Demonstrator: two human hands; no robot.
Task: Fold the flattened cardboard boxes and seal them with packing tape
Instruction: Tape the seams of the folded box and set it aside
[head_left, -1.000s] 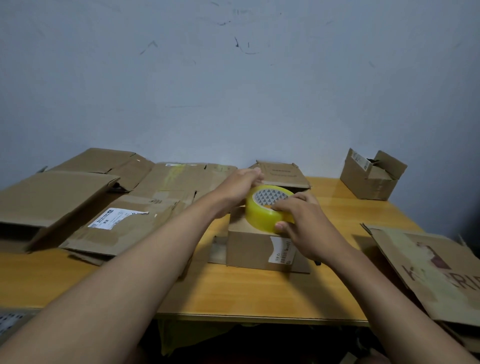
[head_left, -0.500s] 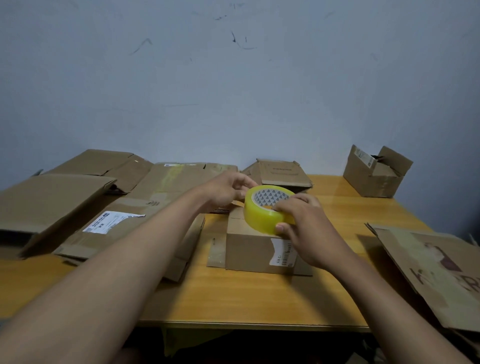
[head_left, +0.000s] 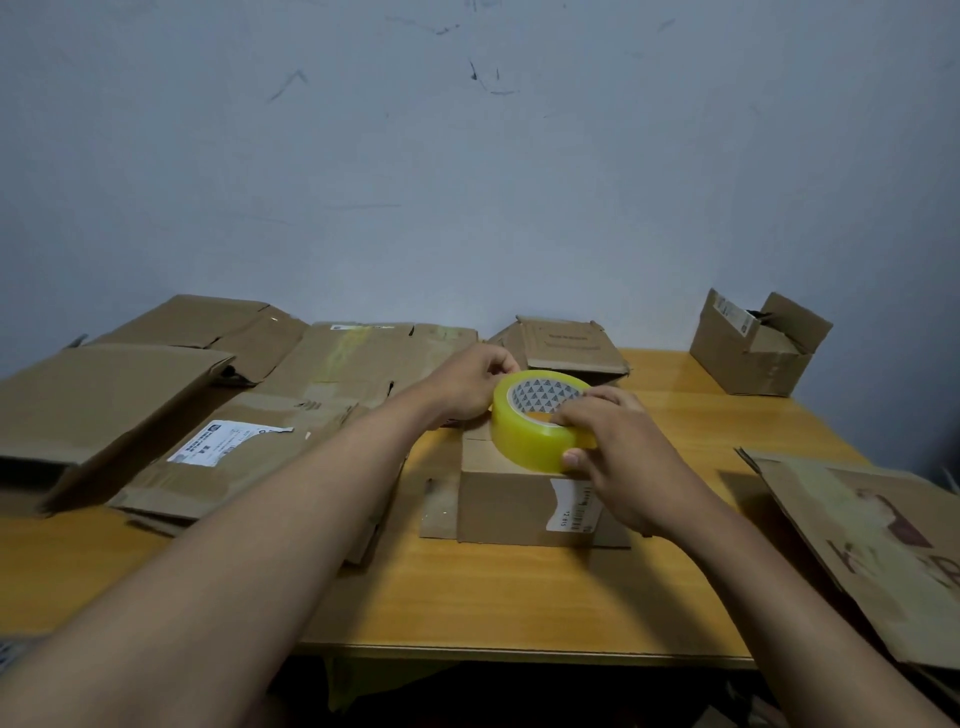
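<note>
A small folded cardboard box (head_left: 506, 506) with a white label stands in the middle of the wooden table (head_left: 519, 597). On its top rests a yellow roll of packing tape (head_left: 530, 436), tilted toward me. My right hand (head_left: 618, 457) grips the roll from the right, thumb on its near side. My left hand (head_left: 467, 384) is at the roll's far left edge with curled fingers that seem to pinch the tape end; the tape itself is too thin to make out.
Several flattened cardboard boxes (head_left: 249, 415) cover the table's left half. Another flattened box (head_left: 566, 343) lies behind the roll. An opened box (head_left: 753, 348) stands at the back right near the wall. A large printed cardboard sheet (head_left: 862, 540) overhangs the right edge.
My left hand has drawn back from over the roll to its far left edge. The right hand keeps its grip on the roll. The camera has tilted slightly.
</note>
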